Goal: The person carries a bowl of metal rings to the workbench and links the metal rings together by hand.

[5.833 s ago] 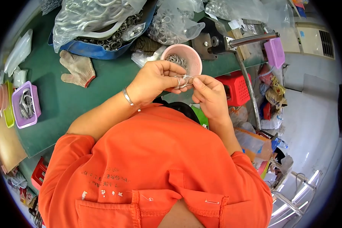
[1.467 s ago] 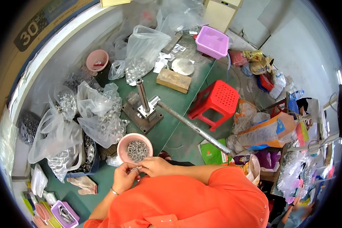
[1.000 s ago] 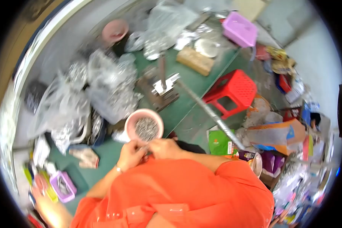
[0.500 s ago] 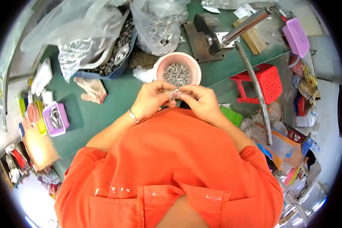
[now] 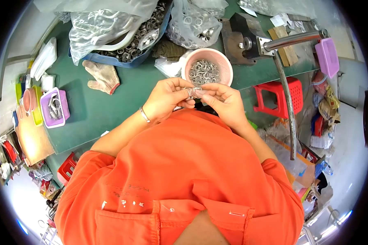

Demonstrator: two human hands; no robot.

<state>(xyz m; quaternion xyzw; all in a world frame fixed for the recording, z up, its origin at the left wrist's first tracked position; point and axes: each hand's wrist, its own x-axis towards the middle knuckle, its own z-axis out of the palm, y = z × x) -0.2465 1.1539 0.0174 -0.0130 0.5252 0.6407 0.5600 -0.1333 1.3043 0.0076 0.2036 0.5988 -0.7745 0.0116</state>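
My left hand [image 5: 167,98], with a bracelet at its wrist, is closed in a pinch around small metal rings [image 5: 191,93] in front of my chest. My right hand [image 5: 225,102] meets it from the other side, thumb and fingers pinched on the same small metal pieces. The fingers partly cover them, so their exact shape is hard to make out. Just beyond my fingertips stands a pink plastic basin [image 5: 227,65] holding many loose metal rings [image 5: 204,71].
On the green table [image 5: 122,94] lie a work glove [image 5: 102,76], a blue crate [image 5: 131,63] of metal parts, a bag of rings [image 5: 194,26] and a purple basket [image 5: 65,108]. A press with a long lever [image 5: 296,41] stands right, above a red stool [image 5: 280,98].
The view has shifted, so the table and basin appear further right and slightly higher. My hands stay together at the rings, with the fingers slightly rearranged.
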